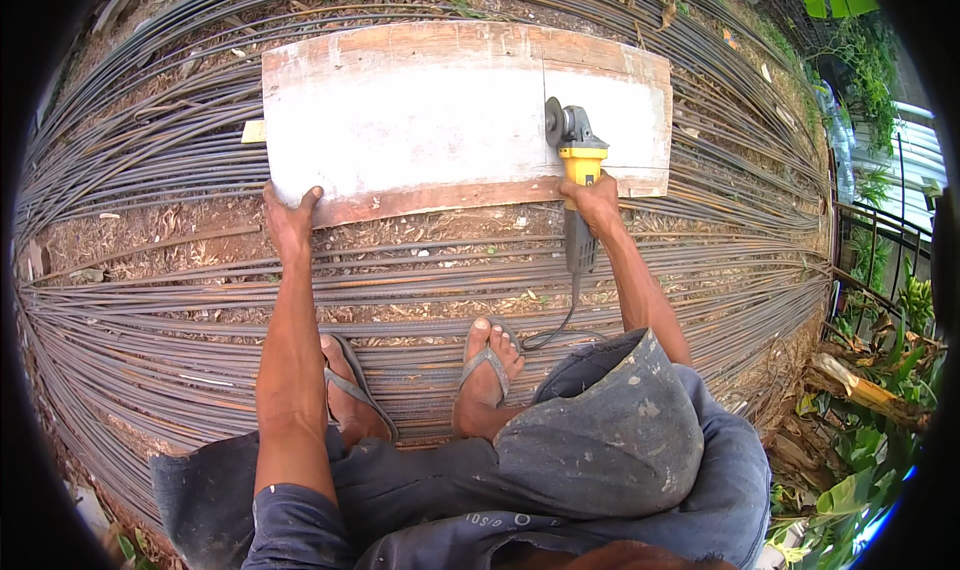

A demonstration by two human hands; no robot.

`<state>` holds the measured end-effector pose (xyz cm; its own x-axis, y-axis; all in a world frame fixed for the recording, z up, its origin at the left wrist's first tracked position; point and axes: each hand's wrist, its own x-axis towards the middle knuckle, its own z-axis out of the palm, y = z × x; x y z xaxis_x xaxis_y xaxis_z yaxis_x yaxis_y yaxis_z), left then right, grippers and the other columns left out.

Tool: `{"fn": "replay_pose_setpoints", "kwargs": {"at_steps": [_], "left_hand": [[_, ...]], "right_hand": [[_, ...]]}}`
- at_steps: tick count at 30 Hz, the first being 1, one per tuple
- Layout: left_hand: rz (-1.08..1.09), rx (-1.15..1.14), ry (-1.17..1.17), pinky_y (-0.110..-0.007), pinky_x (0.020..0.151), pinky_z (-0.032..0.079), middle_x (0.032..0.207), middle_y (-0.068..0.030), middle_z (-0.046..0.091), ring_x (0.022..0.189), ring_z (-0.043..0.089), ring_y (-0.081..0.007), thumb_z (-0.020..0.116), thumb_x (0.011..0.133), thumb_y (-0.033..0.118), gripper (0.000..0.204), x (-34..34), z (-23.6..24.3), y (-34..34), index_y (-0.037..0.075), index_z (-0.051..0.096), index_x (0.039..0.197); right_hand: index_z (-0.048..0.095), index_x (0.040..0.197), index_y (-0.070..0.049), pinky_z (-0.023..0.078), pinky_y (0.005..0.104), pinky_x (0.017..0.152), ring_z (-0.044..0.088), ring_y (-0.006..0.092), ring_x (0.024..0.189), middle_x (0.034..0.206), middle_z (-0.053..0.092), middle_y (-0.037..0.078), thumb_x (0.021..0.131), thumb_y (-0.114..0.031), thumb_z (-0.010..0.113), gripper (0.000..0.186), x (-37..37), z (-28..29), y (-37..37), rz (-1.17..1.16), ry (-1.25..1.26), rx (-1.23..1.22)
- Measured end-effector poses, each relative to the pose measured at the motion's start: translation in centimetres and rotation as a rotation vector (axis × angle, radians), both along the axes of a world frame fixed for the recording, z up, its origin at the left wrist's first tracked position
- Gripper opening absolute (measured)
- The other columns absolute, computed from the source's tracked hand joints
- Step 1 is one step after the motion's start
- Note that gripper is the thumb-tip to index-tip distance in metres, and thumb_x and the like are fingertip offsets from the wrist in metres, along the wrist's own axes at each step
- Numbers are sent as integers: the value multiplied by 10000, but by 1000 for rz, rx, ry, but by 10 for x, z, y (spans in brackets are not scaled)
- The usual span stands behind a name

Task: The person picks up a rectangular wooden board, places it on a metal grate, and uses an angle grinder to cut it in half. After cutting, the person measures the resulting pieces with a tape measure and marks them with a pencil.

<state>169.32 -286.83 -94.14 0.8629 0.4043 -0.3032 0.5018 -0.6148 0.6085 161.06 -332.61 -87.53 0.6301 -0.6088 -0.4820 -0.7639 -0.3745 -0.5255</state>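
Note:
A wide wooden board [400,120], white on its face with bare brown strips along the edges, lies across the steel bars. My left hand [290,218] grips its near left corner, thumb on top and the fingers partly hidden. In my right hand [597,202] is a yellow and grey angle grinder [583,165], held by its body over the right part of the board. Its round disc [554,122] stands on edge beside a thin dark line running across the board. Whether the disc touches the wood or spins, I cannot tell. A dark cord [572,305] trails from the grinder toward my foot.
Long rusty steel bars [400,280] cover the ground in loose bundles, with soil and dry leaves between them. My sandalled feet [487,375] stand on the bars. A yellowish piece [254,132] pokes out at the board's left. Plants and a dark metal railing [885,225] line the right side.

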Motion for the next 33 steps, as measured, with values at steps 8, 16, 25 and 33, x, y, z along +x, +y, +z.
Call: {"fn": "replay_pose_setpoints", "kwargs": {"at_steps": [8,16,25,33], "left_hand": [[-2,-57,-6,-539,1089,427,1378,-307,496,1278,494,-452,865,698,406,1021,6,1,-4,24,351,1494],[4,-10,-35,-492,1077,424,1352,-309,532,1262,520,-439,852,699,437,1007,5,-6,0,5,375,1474],[7,18,2,-490,1076,422,1365,-307,527,1258,529,-435,843,685,471,1030,5,-4,-1,-3,376,1472],[-8,6,-43,-505,1058,443,1307,-306,555,1217,548,-452,864,685,437,1008,6,-6,0,28,385,1471]], "right_hand": [[677,952,89,535,364,675,681,229,763,860,710,160,665,-243,824,463,-2,-3,-4,-3,-35,-4],[652,1027,82,549,354,697,690,225,781,891,715,155,667,-245,820,515,-3,0,1,4,-52,29],[635,1091,85,563,351,709,702,239,803,933,713,181,692,-223,825,538,-3,9,8,-42,33,44],[634,1102,86,569,356,699,694,235,807,940,709,177,713,-180,831,511,-7,18,11,-25,75,48]]}}
